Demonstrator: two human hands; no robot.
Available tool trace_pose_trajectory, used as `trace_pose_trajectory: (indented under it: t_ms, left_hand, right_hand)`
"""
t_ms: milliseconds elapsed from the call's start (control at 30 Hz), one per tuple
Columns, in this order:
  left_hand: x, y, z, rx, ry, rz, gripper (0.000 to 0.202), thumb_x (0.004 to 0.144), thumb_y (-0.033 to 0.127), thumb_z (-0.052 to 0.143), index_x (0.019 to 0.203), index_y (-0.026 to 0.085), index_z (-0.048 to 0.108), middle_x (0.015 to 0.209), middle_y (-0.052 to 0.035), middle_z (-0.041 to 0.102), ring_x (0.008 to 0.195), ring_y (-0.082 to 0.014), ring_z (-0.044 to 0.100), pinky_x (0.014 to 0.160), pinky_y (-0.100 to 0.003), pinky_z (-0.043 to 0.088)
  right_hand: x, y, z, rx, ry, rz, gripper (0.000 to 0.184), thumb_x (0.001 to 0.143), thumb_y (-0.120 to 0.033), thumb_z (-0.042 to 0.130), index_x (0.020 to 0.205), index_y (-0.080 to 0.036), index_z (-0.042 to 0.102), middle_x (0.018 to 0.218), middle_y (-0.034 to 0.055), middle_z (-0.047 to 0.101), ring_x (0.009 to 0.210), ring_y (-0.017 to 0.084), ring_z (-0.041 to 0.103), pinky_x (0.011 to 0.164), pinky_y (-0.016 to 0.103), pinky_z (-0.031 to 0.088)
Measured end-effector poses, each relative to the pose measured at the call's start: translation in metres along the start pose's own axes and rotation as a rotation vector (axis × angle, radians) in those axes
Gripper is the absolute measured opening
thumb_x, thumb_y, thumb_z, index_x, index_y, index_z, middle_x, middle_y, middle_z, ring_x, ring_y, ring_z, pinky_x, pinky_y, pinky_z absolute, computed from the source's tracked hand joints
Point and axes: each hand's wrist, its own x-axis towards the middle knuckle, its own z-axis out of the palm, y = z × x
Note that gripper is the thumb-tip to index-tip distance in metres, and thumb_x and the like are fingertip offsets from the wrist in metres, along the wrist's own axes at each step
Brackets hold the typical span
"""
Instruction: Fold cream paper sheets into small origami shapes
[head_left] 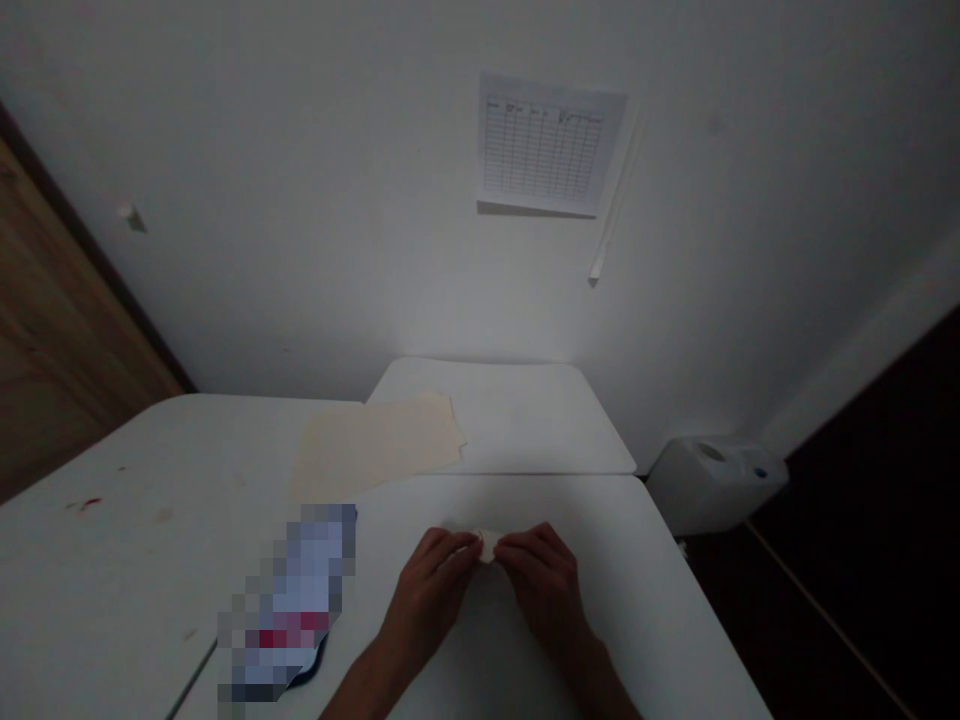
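Observation:
Between my two hands is a small, pale, folded piece that looks like paper (488, 546), held just above the white table (517, 620). My left hand (437, 578) pinches its left side with thumb and fingers. On the other side, my right hand (541, 575) grips the right edge in the same way. The fingertips cover much of the piece, so its full shape is hidden. Left of my hands lies a beige sheet (379, 445) with a ragged right edge.
A blurred-out flat object with a dark rim (304, 600) lies on the table at the left. Behind the tables is a wall with a printed chart (544, 145) and a thin white strip (619, 200). A white plastic container (716, 485) stands beyond the table's right edge.

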Motion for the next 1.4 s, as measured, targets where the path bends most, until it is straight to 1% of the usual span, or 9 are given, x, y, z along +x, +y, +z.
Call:
trace_pose_trajectory:
  t_ms: [267,433,600,833,967,1067,1133,1300,1400]
  left_hand:
    - [0.0,0.0,-0.007,-0.032,-0.05,0.049,0.026,0.089,0.008,0.056,0.111,0.021,0.062,0.099,-0.0068,0.07,0.084,-0.0191,0.056,0.071,-0.031,0.053]
    - [0.004,0.002,-0.01,-0.085,-0.043,0.043,0.029,0.088,0.008,0.058,0.112,0.023,0.063,0.1,-0.0065,0.07,0.085,-0.0187,0.057,0.07,-0.031,0.053]
    - [0.007,0.005,-0.014,-0.11,0.008,0.011,0.034,0.087,0.005,0.058,0.114,0.024,0.064,0.109,-0.0078,0.069,0.09,-0.0188,0.058,0.072,-0.032,0.053]
    - [0.01,0.007,-0.019,-0.142,0.097,-0.132,0.023,0.089,0.012,0.057,0.105,0.026,0.068,0.112,-0.0068,0.068,0.103,-0.0217,0.062,0.083,-0.037,0.055]
    - [0.008,0.007,-0.017,-0.209,0.106,-0.359,0.013,0.09,0.023,0.059,0.093,0.024,0.071,0.107,-0.0053,0.071,0.097,-0.0214,0.067,0.082,-0.036,0.058]
    - [0.007,0.009,-0.016,-0.284,0.069,-0.502,0.014,0.09,0.029,0.058,0.094,0.023,0.07,0.108,-0.0059,0.07,0.093,-0.0208,0.068,0.078,-0.034,0.06]
    - [0.007,0.01,-0.016,-0.326,0.034,-0.523,0.015,0.089,0.031,0.059,0.096,0.021,0.068,0.11,-0.0069,0.069,0.095,-0.0212,0.068,0.077,-0.033,0.06]
    - [0.011,0.014,-0.016,-0.347,0.015,-0.555,0.013,0.086,0.032,0.062,0.085,0.019,0.064,0.108,-0.0066,0.069,0.096,-0.0209,0.067,0.077,-0.032,0.059]
    - [0.013,0.016,-0.015,-0.363,0.004,-0.582,0.014,0.088,0.032,0.059,0.094,0.02,0.064,0.112,-0.0067,0.067,0.098,-0.0207,0.066,0.077,-0.032,0.059]
  right_hand:
    - [0.002,-0.006,-0.004,-0.07,-0.114,-0.058,0.017,0.09,-0.013,0.059,0.098,-0.024,0.069,0.093,0.0025,0.073,0.074,0.017,0.058,0.065,0.03,0.05]
    - [0.002,-0.002,-0.005,-0.066,-0.084,-0.059,0.018,0.09,-0.011,0.059,0.098,-0.024,0.068,0.094,0.0028,0.073,0.074,0.017,0.058,0.065,0.03,0.051]
    - [-0.001,0.004,-0.006,-0.031,-0.049,-0.003,0.018,0.091,-0.012,0.058,0.101,-0.024,0.066,0.099,0.0038,0.072,0.078,0.018,0.06,0.067,0.031,0.052]
    - [-0.004,0.011,-0.006,0.066,0.038,0.105,0.016,0.093,-0.013,0.054,0.1,-0.023,0.064,0.097,0.0047,0.072,0.085,0.017,0.065,0.074,0.031,0.055]
    - [-0.008,0.013,-0.003,0.097,0.076,0.188,0.015,0.094,-0.017,0.051,0.101,-0.023,0.064,0.097,0.0049,0.072,0.088,0.018,0.068,0.078,0.032,0.057]
    - [-0.012,0.013,0.001,0.114,0.076,0.278,0.016,0.094,-0.02,0.05,0.101,-0.023,0.064,0.099,0.0048,0.073,0.089,0.018,0.069,0.079,0.032,0.057]
    - [-0.014,0.012,0.004,0.134,0.06,0.306,0.016,0.094,-0.021,0.05,0.1,-0.023,0.064,0.1,0.0048,0.073,0.09,0.018,0.069,0.079,0.031,0.058]
    - [-0.012,0.007,0.004,0.157,0.047,0.287,0.017,0.093,-0.02,0.049,0.101,-0.023,0.064,0.102,0.0049,0.072,0.09,0.017,0.069,0.079,0.031,0.059]
    - [-0.009,-0.002,0.001,0.178,0.035,0.301,0.018,0.092,-0.02,0.049,0.105,-0.021,0.062,0.104,0.0072,0.07,0.09,0.018,0.068,0.073,0.029,0.06]
